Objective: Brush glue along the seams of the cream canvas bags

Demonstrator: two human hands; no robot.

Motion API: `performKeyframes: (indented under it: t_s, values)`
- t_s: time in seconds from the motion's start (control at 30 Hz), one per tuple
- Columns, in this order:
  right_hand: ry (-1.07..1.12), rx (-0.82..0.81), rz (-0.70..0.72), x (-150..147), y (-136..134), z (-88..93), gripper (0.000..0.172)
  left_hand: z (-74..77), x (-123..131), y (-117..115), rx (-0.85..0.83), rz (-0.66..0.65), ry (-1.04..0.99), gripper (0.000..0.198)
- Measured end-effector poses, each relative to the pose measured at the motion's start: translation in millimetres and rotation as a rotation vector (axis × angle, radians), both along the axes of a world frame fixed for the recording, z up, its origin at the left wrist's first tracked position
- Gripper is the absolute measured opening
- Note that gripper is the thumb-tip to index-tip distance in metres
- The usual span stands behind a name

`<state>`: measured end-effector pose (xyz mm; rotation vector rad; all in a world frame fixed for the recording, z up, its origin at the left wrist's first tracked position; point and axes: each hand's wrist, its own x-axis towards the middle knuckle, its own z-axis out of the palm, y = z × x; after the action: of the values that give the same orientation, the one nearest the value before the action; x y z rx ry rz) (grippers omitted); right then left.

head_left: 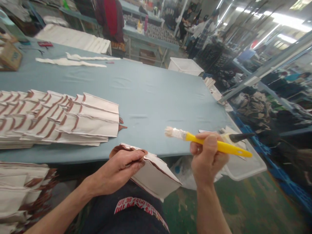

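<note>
My left hand (122, 167) pinches a cream fabric piece with brown edging (156, 177) by its upper end, in front of my apron. The piece slants down to the right, past the table's front edge. My right hand (207, 156) is wrapped round the yellow handle of a paintbrush (224, 148). The brush's pale bristles point left, apart from the fabric and above the table. Rows of similar cream and brown pieces (92, 117) overlap on the table to the left.
The blue-grey table (156, 94) spans the middle. A white tray (246, 165) with a black-handled tool stands at the right. More fabric pieces (21, 182) are stacked low on the left. White strips (73, 61), a cardboard box (11, 55) and a white bin (185, 66) lie farther back.
</note>
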<state>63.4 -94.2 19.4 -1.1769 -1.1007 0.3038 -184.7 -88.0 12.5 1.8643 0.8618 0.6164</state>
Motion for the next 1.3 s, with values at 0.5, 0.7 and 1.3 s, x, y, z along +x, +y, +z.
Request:
performKeyframes:
  t_s: [0.5, 0.7, 1.3]
  values:
    - [0.115, -0.168, 0.659, 0.2, -12.6, 32.2, 0.038, 2.6, -3.5, -6.3, 0.038, -0.067, -0.005, 0.029]
    - [-0.154, -0.212, 0.899, -12.4, 6.1, 42.8, 0.041, 3.3, 5.3, -3.8, -0.031, -0.105, -0.07, 0.029]
    - [-0.124, -0.022, 0.889, -22.5, 11.6, 33.4, 0.035, 5.4, 11.3, 0.6, -0.023, -0.05, -0.17, 0.027]
